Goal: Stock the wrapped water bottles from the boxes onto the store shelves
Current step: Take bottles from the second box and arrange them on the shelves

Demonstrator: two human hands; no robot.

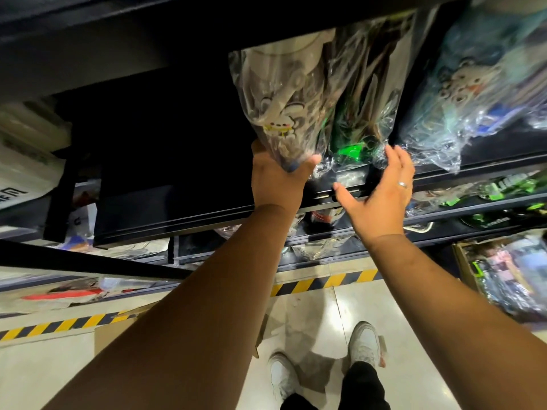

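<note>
Head view: left hand grips the base of a beige wrapped water bottle, fingers closed around it, on the upper shelf. Right hand, fingers spread, touches the neighbouring green wrapped bottle. Box at lower right.

One head camera looks forward and steeply down, very close to the black metal store shelf; below the shelf edge it sees the pale tiled floor.
</note>
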